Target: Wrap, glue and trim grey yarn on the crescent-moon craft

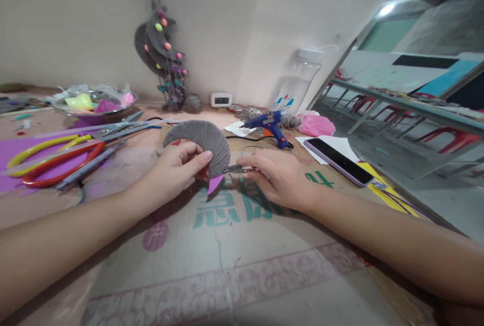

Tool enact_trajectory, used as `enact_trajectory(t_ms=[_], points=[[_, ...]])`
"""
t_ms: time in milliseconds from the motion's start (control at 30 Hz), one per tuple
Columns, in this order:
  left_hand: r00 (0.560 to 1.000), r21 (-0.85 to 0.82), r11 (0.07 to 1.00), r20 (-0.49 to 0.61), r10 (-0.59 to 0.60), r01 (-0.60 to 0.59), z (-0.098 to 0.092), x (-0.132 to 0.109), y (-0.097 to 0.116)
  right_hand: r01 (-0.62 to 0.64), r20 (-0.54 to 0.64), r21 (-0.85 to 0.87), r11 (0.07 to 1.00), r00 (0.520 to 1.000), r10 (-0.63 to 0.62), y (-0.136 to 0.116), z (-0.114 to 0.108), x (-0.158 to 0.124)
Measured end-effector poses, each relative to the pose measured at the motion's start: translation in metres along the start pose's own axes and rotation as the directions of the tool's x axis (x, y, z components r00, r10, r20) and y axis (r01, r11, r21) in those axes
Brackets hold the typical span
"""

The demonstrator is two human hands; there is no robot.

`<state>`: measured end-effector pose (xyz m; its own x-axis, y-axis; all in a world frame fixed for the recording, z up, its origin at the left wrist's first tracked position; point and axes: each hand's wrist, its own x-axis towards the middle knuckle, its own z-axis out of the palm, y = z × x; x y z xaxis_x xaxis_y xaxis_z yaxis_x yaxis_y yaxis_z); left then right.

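My left hand [177, 172] is closed on a crescent-shaped piece wound in grey yarn [204, 139], thumb on its lower edge. A pink-purple tip [215, 184] of the piece pokes out below. My right hand [274, 175] is closed on a thin grey strand or tool [236, 169] that runs to the crescent's right end. Both hands rest on a cardboard sheet [227, 245] with green and red print.
Yellow and red-handled scissors [56, 157] lie left on purple paper. A blue glue gun [270, 125], pink bag [316, 125], phone [338, 161], clear bottle [298, 84], small clock [221, 99], a bowl of coloured bits [94, 104] and a grey hanging ornament [162, 49] stand behind.
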<state>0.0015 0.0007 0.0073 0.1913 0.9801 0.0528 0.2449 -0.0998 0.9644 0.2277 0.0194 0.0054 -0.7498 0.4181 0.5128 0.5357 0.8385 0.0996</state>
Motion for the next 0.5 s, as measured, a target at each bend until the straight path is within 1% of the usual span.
enact_trajectory(t_ms=[300,400,500], points=[[1.0,-0.059,0.998,-0.003,-0.015,0.015,0.0006,-0.0006,-0.0017,0.024,-0.002,-0.007,1.0,1.0,-0.024,-0.0004,0.0008,0.0009],[1.0,-0.027,1.0,-0.009,-0.008,0.008,0.0005,-0.0005,-0.0009,0.009,-0.007,-0.015,1.0,1.0,-0.009,-0.0005,0.0014,0.0008],[0.999,0.058,0.998,-0.025,0.024,-0.023,-0.0005,0.0004,0.0006,-0.034,-0.017,0.028,0.999,0.999,0.035,0.0002,0.0022,-0.0005]])
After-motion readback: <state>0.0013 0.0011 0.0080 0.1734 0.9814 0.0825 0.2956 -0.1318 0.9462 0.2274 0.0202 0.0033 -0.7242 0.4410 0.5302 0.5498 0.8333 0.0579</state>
